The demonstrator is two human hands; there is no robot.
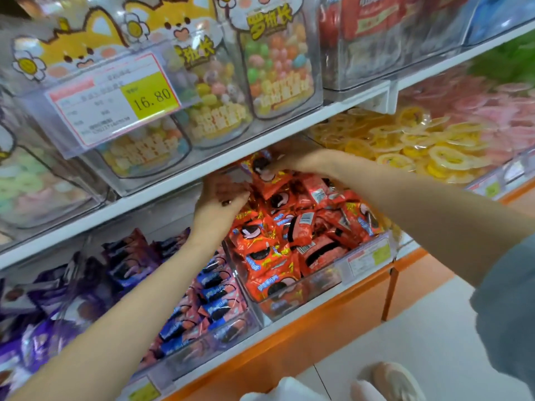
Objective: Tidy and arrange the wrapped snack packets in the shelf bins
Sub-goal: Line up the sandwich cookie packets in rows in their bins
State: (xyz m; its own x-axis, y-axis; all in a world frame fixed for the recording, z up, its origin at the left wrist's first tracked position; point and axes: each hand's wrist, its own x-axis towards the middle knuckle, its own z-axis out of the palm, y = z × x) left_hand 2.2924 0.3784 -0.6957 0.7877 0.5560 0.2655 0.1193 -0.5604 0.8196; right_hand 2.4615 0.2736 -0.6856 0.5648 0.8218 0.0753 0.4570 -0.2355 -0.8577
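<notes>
In one bin (304,287) of red packets (278,241), the right hand (289,162) pinches one far packet (260,169); the left hand (220,198) shows curled fingers (238,195), grip unclear.

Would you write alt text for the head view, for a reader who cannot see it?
Two hands reach into a clear bin heaped with red cookie packets; the right hand pinches the top packet, the left hand touches the pile. Blue packets and yellow sweets flank it.
</notes>
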